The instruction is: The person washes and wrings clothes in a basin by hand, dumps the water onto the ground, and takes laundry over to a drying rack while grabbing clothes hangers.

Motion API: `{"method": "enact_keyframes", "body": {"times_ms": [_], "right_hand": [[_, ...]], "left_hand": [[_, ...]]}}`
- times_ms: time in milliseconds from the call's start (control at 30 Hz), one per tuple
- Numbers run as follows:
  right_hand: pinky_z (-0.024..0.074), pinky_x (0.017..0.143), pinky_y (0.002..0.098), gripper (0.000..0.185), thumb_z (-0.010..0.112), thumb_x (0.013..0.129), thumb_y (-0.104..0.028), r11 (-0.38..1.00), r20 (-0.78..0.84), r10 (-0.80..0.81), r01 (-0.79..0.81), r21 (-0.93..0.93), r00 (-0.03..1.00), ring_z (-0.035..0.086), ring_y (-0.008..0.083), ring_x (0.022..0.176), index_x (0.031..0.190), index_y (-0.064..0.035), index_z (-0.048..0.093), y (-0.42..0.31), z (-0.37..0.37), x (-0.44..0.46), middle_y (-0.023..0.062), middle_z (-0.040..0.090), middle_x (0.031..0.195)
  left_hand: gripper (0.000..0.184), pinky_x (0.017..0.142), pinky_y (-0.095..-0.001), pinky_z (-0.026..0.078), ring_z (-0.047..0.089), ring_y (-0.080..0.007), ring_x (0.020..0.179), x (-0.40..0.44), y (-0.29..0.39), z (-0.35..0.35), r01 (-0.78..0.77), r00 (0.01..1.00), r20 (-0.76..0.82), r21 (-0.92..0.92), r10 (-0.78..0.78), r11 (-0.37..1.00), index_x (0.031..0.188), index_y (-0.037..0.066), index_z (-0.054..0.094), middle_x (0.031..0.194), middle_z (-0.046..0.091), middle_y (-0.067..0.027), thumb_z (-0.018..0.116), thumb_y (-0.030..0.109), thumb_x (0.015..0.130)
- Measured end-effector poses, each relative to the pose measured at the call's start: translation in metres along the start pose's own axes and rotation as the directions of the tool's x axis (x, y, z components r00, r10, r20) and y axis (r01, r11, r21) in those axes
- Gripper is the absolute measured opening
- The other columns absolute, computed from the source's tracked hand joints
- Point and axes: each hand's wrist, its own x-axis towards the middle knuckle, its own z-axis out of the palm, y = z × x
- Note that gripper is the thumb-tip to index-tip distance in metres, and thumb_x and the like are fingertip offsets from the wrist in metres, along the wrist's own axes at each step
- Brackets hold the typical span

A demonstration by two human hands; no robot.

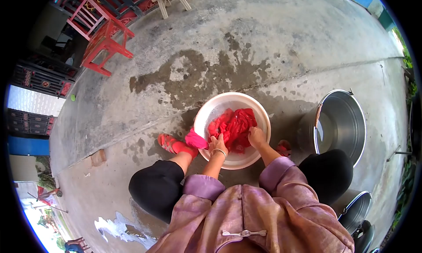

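A white basin (266,125) stands on the ground between my feet, with water in it. Bunched wet red cloth (237,125) lies in the basin, partly in the water. My left hand (217,144) is closed on the near left part of this cloth, and a bracelet circles that wrist. At the right side my right hand (257,137) is closed on the cloth's edge, its fingertips partly hidden. A bright pink cloth (196,140) hangs over the basin's left rim, close to my left hand.
A large metal bucket (342,125) holding some water stands right of the basin. Another metal bucket (355,212) is behind it, near my right side. A red wooden chair (105,37) and a wooden stool (171,0) stand at the far left. Wet patches (193,72) mark the concrete.
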Motion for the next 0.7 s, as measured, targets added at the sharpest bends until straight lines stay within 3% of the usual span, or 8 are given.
{"method": "enact_keyframes", "body": {"times_ms": [167,300,333,367,433,567,600,700], "right_hand": [[0.0443,0.076,0.0400,0.017,0.052,0.075,-0.009,0.957,-0.347,-0.020,0.119,0.265,0.938,0.057,0.0355,0.085,0.087,-0.0015,0.060,-0.015,-0.020,0.014,0.0201,0.059,0.086],[0.0443,0.073,0.0372,0.015,0.050,0.078,-0.010,0.849,-0.312,0.195,-0.001,0.528,0.930,0.058,0.0339,0.080,0.086,-0.0008,0.059,-0.007,-0.024,0.029,0.0210,0.060,0.081],[0.0444,0.071,0.0364,0.015,0.051,0.078,-0.011,0.866,-0.337,0.155,0.036,0.498,0.929,0.059,0.0315,0.078,0.086,-0.0011,0.058,-0.008,-0.026,0.028,0.0199,0.060,0.079],[0.0446,0.071,0.0368,0.015,0.051,0.078,-0.012,0.884,-0.309,0.148,0.014,0.467,0.939,0.059,0.0313,0.078,0.086,-0.0015,0.059,-0.012,-0.028,0.026,0.0192,0.060,0.079],[0.0452,0.071,0.0376,0.016,0.052,0.077,-0.013,0.916,-0.252,0.138,-0.027,0.399,0.958,0.059,0.0308,0.077,0.087,-0.0024,0.059,-0.018,-0.033,0.021,0.0177,0.060,0.080],[0.0460,0.070,0.0393,0.016,0.055,0.077,-0.016,0.976,-0.312,0.073,-0.004,0.219,0.947,0.059,0.0307,0.078,0.087,-0.0055,0.060,-0.025,-0.047,0.010,0.0152,0.061,0.083],[0.0461,0.070,0.0396,0.015,0.056,0.077,-0.017,0.979,-0.334,0.060,0.009,0.201,0.941,0.059,0.0309,0.078,0.087,-0.0065,0.060,-0.027,-0.050,0.008,0.0146,0.061,0.083],[0.0459,0.070,0.0402,0.016,0.057,0.078,-0.020,0.980,-0.406,0.085,-0.002,0.200,0.910,0.059,0.0323,0.079,0.089,-0.0082,0.060,-0.029,-0.053,0.006,0.0140,0.060,0.084]], "left_hand": [[0.026,0.082,-0.0427,0.045,0.052,-0.0345,0.100,0.028,-0.012,0.015,-0.073,0.996,-0.071,-0.196,0.060,0.978,0.104,0.013,0.058,0.107,0.053,-0.0173,0.051,0.025,0.081],[0.030,0.082,-0.0404,0.043,0.054,-0.0348,0.089,0.063,-0.025,0.037,-0.385,0.761,-0.632,-0.258,0.146,0.886,0.095,0.006,0.061,0.099,0.056,-0.0197,0.050,0.029,0.080],[0.034,0.083,-0.0391,0.043,0.056,-0.0318,0.090,0.072,-0.026,0.023,-0.207,0.963,-0.268,-0.765,-0.009,0.609,0.095,0.000,0.060,0.101,0.058,-0.0174,0.050,0.030,0.082],[0.035,0.083,-0.0354,0.045,0.058,-0.0214,0.094,0.094,-0.033,0.042,-0.130,0.981,-0.144,-0.986,-0.133,0.103,0.104,0.000,0.057,0.106,0.059,-0.0093,0.049,0.029,0.086],[0.034,0.085,-0.0348,0.046,0.057,-0.0216,0.097,0.086,-0.027,0.020,-0.015,1.000,-0.001,-0.875,-0.028,-0.484,0.108,0.001,0.053,0.107,0.058,-0.0089,0.048,0.028,0.087],[0.044,0.087,-0.0354,0.046,0.056,-0.0232,0.100,0.084,-0.030,0.021,0.041,0.979,0.099,-0.953,-0.179,-0.301,0.114,0.001,0.048,0.111,0.055,-0.0125,0.050,0.036,0.086],[0.060,0.087,-0.0351,0.045,0.056,-0.0243,0.099,0.093,-0.034,0.037,0.003,0.959,0.040,-0.991,-0.281,-0.131,0.115,-0.001,0.046,0.113,0.053,-0.0139,0.060,0.044,0.078],[0.067,0.089,-0.0333,0.040,0.051,-0.0265,0.102,0.041,-0.013,0.000,0.100,0.952,-0.030,-0.908,-0.303,0.406,0.114,-0.008,0.041,0.115,0.048,-0.0189,0.075,0.025,0.065]]}}
